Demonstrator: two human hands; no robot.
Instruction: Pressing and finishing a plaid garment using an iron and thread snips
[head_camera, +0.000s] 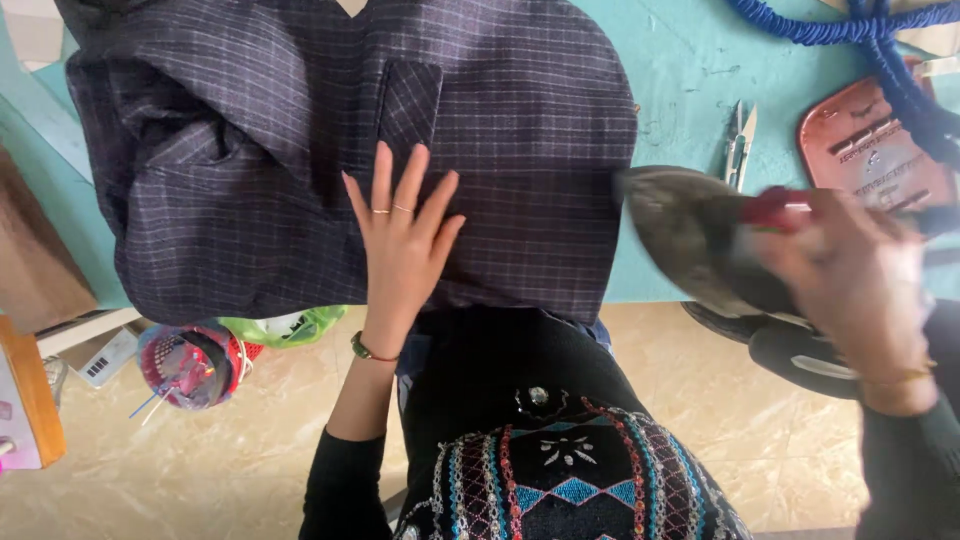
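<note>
Counter (680, 60): turquoise top, fills upper frame. Dark checked garment (300, 150) spread flat over its left and centre, lower hem hanging past the near edge; one patch pocket (408, 100) faces up near the middle.

Iron (690, 235): blurred, held in the air just beside the garment's right edge, soleplate tilted, over the counter's near edge.

Right hand (850, 275): fingers closed around the iron's red handle.

Left hand (405, 240): palm down on the garment just below the pocket, fingers spread flat, holding nothing.

Reddish-brown iron rest (865, 150) on counter at right, blue braided cord (860, 30) lying across it. Small thread snips (740, 145) between garment and rest, touching neither.
</note>
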